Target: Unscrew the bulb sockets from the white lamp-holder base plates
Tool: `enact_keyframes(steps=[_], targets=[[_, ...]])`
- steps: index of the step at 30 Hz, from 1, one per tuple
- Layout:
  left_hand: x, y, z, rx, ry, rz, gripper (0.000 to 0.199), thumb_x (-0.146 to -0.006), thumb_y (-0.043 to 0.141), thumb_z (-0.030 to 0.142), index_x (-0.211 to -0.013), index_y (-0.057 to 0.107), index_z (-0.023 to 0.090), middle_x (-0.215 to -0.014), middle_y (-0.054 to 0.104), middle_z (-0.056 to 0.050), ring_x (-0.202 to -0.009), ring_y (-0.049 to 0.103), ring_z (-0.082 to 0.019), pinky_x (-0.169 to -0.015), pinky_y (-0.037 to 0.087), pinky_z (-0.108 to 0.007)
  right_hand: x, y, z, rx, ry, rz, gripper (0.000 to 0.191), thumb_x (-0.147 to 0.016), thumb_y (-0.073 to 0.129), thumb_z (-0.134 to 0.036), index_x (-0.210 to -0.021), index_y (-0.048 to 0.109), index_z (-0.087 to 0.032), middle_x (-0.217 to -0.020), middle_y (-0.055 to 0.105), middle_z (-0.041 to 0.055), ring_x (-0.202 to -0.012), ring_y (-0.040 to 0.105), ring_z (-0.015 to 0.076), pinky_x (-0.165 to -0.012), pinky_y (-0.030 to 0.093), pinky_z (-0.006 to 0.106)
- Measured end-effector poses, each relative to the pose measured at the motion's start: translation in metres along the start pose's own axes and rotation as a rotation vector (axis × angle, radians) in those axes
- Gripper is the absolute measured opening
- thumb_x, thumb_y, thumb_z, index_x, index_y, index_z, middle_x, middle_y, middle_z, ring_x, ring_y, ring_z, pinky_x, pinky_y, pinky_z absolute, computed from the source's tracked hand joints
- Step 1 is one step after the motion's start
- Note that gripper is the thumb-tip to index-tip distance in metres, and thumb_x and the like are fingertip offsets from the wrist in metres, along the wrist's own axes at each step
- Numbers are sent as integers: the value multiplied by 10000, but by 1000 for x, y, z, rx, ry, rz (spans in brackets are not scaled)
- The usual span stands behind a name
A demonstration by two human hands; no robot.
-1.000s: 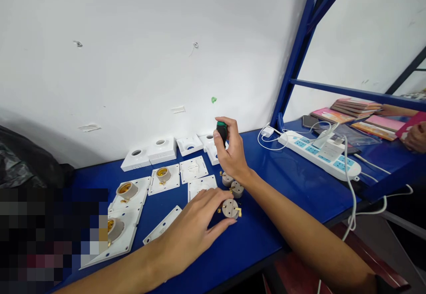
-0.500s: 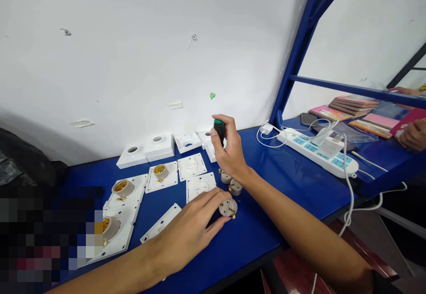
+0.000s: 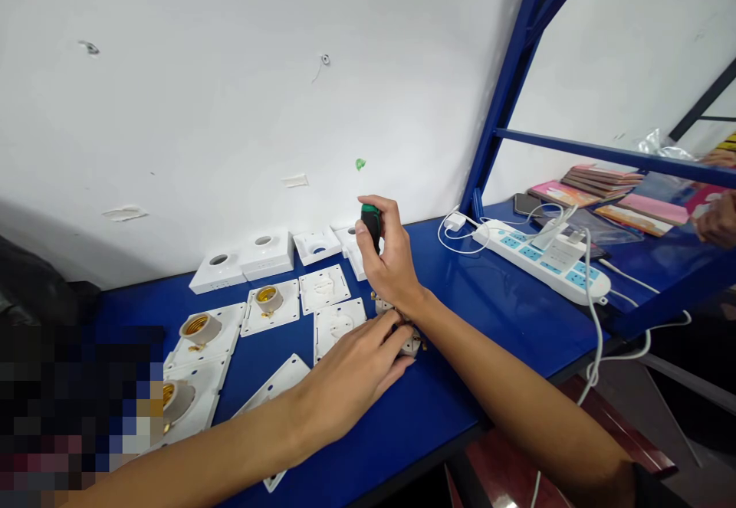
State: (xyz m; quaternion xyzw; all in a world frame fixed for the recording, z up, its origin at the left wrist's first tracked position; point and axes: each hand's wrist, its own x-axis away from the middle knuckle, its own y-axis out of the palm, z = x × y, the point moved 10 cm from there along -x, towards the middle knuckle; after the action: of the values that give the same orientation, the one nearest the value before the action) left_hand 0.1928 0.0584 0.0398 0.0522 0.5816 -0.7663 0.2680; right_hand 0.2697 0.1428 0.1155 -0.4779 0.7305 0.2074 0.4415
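My right hand [image 3: 392,255] is wrapped round the black and green handle of a screwdriver [image 3: 371,224], held upright above the table; its shaft is hidden behind the hand. Below it, the fingers of my left hand [image 3: 359,374] are closed on a round ceramic lamp socket [image 3: 410,345] with a brass terminal, mostly covered by the fingers. Just behind, partly hidden under my right wrist, another lamp socket [image 3: 382,303] stands on the table. To the left, a white square base plate [image 3: 339,322] lies flat, and a plate with a socket mounted on it [image 3: 269,301] sits farther left.
White square covers with round holes [image 3: 266,255] line the wall. More plates with sockets [image 3: 201,329] lie at left, partly behind a pixelated area. A power strip [image 3: 540,263] with white cables is at right, near a blue frame post [image 3: 506,94] and booklets [image 3: 601,182]. Another person's hand [image 3: 716,219] shows at far right.
My left hand has moved a little right and away from me with the lamp socket, up to the other sockets. My right hand still holds the screwdriver upright. The view has shifted slightly.
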Motion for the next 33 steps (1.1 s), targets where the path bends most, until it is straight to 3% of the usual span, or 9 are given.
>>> enact_keyframes(steps=[6,10,13,18,21,26,33], targets=[[22,-26,-8,-104,-26,20,238,-1193,468,366,-1332,585,211,-1192,642,-94,-971,716,-261,-832,633,-401,0,-1,1,11,-1,-4,270,-1104,512,-265,-1371,501,-297,-1234,699,62,-996,741,219,-942,606,435],[59,-58,-29,-106,-96,113,207,-1200,432,283,-1308,601,230,-1119,641,-58,-948,704,-213,-831,567,-320,1,-1,-1,8,19,-11,270,-1116,501,-293,-1386,491,-307,-1178,677,51,-962,728,221,-902,611,443],[84,-68,-38,-144,-135,124,185,-1189,463,262,-1273,624,224,-1097,672,-53,-938,696,-210,-818,538,-309,3,1,-4,-1,46,-14,277,-1119,524,-334,-1394,492,-319,-1108,652,42,-902,702,217,-792,607,421],[96,-63,-23,-201,-59,50,245,-1209,411,260,-1178,648,205,-990,716,-30,-887,708,-220,-927,515,-377,15,13,-7,-8,80,-78,280,-1115,555,-348,-1392,517,-336,-988,618,17,-777,621,198,-638,551,380],[96,-58,-18,-215,-38,9,301,-1216,385,279,-1120,657,192,-975,711,-44,-885,701,-234,-907,506,-397,23,24,-9,-5,93,-169,308,-1098,606,-340,-1398,537,-332,-952,626,10,-733,626,190,-574,518,360],[98,-54,-28,-154,-94,1,247,-1189,463,260,-1052,660,201,-935,677,-35,-860,666,-237,-864,504,-399,31,36,-13,-2,87,-317,357,-1065,691,-340,-1398,565,-333,-1077,702,43,-855,727,221,-603,559,363],[101,-58,-48,29,-208,18,93,-1127,577,153,-1064,630,197,-1027,671,-34,-937,660,-224,-842,538,-355,30,41,-11,-24,95,-350,349,-1063,687,-326,-1378,537,-321,-1033,723,15,-833,745,188,-607,580,322]])
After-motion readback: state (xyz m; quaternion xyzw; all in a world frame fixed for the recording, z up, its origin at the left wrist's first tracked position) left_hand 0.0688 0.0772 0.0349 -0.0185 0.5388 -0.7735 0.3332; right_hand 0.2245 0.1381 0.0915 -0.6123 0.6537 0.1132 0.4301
